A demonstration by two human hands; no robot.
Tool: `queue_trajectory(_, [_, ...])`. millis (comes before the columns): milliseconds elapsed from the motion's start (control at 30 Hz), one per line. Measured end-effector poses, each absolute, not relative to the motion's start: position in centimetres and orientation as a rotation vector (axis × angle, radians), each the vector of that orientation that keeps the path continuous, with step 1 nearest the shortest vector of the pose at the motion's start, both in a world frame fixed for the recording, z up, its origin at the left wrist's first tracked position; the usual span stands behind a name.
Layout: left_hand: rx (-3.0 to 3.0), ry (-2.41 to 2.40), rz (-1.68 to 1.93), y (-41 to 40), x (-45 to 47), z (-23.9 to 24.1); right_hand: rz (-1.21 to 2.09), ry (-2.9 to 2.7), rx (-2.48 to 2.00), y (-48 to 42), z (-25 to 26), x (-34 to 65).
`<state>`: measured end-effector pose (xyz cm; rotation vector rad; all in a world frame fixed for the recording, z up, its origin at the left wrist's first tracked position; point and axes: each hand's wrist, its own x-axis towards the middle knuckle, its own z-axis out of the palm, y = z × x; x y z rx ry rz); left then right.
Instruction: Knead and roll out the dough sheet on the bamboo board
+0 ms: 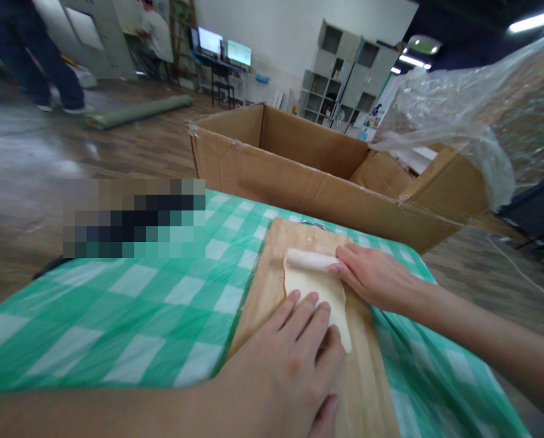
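Two hands rest on one dough sheet (318, 293), which lies on a wooden board (263, 292) near the middle of the table.

Left hand (290, 365): enters from 7 o'clock and lies flat, palm down, fingers spread slightly and extended. Its fingertips (312, 299) touch the near part of the dough sheet. It grasps nothing; the hand is open and pressing.

Right hand (372, 277): enters from 4 o'clock, fingers straight and close together. Its fingertips (338, 266) touch the rolled edge (307, 259) of the dough at the far end of the sheet. Nothing is enclosed in the hand; it lies flat against the roll.

Dough sheet: pale, thin, rolled up at its 12 o'clock end and flat toward 6 o'clock.

Board: light wood, on a green and white checked tablecloth (130, 304). A metal loop (313, 223) shows at its far edge.

Surroundings: an open cardboard box (299, 176) stands at 12 o'clock of the board, just beyond the table edge. A clear plastic bag (459, 115) hangs at 2 o'clock. A blurred-out patch (132, 216) sits at 10 o'clock. A person's legs (48, 55) stand at 10 o'clock, well apart. Two lit screens (224, 47) and grey shelf units (340, 73) stand by the far wall.

Writing: the screens are too small to read.
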<state>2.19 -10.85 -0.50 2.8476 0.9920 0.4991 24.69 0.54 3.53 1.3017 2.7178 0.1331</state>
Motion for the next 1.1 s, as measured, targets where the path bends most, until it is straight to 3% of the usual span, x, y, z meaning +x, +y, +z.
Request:
queue_trajectory(233, [2.879, 0.965, 0.506, -10.8, 2.2, -1.2, 0.384, 2.596, 1.344, 1.8, 2.3, 23.7])
queue_trajectory(433, [2.862, 0.965, 0.479, -10.8, 2.3, -1.0, 0.339, 2.622, 1.435, 1.4, 2.5, 23.7])
queue_trajectory(633, [2.871, 1.000, 0.528, -10.9, 2.4, -0.9, 0.298, 2.736, 1.139, 0.0, 2.8, 23.1])
queue_trajectory(1100, [2.904, 1.001, 0.562, -10.8, 2.3, -1.4, 0.392, 2.785, 1.018, 0.3, 3.1, 20.8])
